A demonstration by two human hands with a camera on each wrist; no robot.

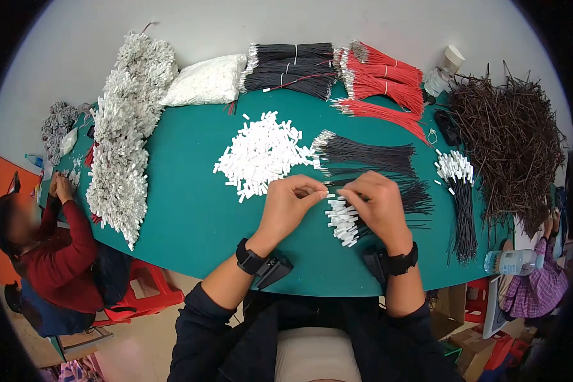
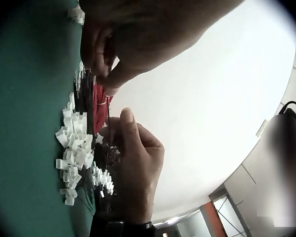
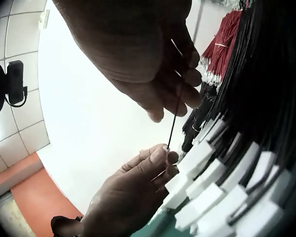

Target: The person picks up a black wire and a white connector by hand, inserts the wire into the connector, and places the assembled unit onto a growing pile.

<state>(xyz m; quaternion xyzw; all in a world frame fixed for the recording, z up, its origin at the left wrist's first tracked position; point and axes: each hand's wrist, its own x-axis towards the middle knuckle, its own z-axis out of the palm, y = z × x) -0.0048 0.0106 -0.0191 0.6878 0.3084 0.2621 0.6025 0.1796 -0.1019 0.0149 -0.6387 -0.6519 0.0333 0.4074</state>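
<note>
My left hand [image 1: 317,193] pinches a small white connector [image 1: 325,193] at its fingertips over the green table [image 1: 191,210]. My right hand [image 1: 351,195] pinches a thin black wire [image 3: 173,116], whose lower end meets the left fingertips [image 3: 160,155]. Both hands hover just above a small cluster of black wires with white connectors fitted [image 1: 344,221]. A heap of loose white connectors [image 1: 261,153] lies just beyond the left hand. Loose black wires [image 1: 369,156] fan out beyond the right hand. In the left wrist view the right hand [image 2: 116,126] holds the wire upright.
Red wire bundles [image 1: 382,83] and black bundles [image 1: 293,67] lie at the back, with a white bag [image 1: 207,79]. A brown wire heap [image 1: 509,140] fills the right. Whitish heaps [image 1: 130,127] line the left. Another connector-tipped bundle [image 1: 458,191], a water bottle [image 1: 512,261], and seated persons [image 1: 51,248] flank the table.
</note>
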